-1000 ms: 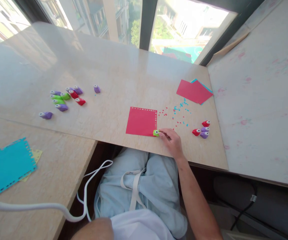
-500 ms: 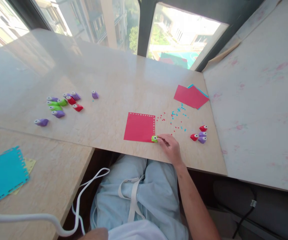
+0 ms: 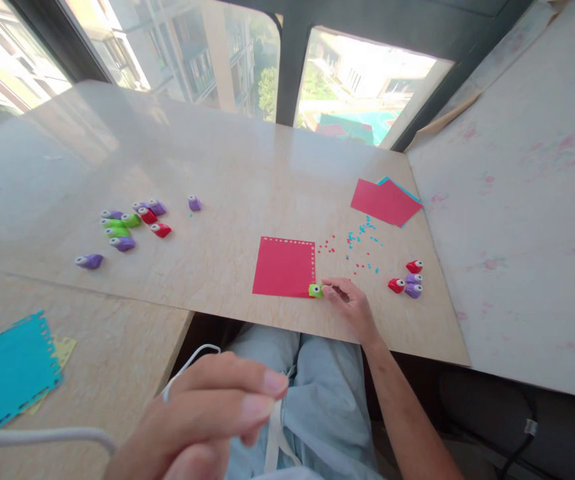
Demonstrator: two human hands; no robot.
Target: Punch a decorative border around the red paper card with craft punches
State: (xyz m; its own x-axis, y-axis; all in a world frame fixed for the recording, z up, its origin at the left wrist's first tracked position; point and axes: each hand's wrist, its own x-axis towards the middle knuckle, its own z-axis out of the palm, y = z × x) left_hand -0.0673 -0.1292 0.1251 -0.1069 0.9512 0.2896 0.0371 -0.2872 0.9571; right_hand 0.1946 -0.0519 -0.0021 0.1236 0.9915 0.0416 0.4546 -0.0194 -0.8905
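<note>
Well left of the red sheet [image 3: 284, 268], a blue sheet [image 3: 12, 373], cut off by the frame, mostly hides a yellow sheet [image 3: 66, 348]; small punches [image 3: 117, 233] cluster closer. Below the red sheet, the left hand [image 3: 202, 403] — grip impossible to tell — partly blocks the lap [image 3: 327, 390]. At the red sheet's near right corner, the right hand [image 3: 354, 308] pinches a green punch [image 3: 316, 291], hiding one end; paper bits [image 3: 362, 229] lie rightward.

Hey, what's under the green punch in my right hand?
The red sheet meets the green punch near the sheet's near right corner. What lies directly beneath the punch is covered, so I can't tell whether paper is inside it.
</note>
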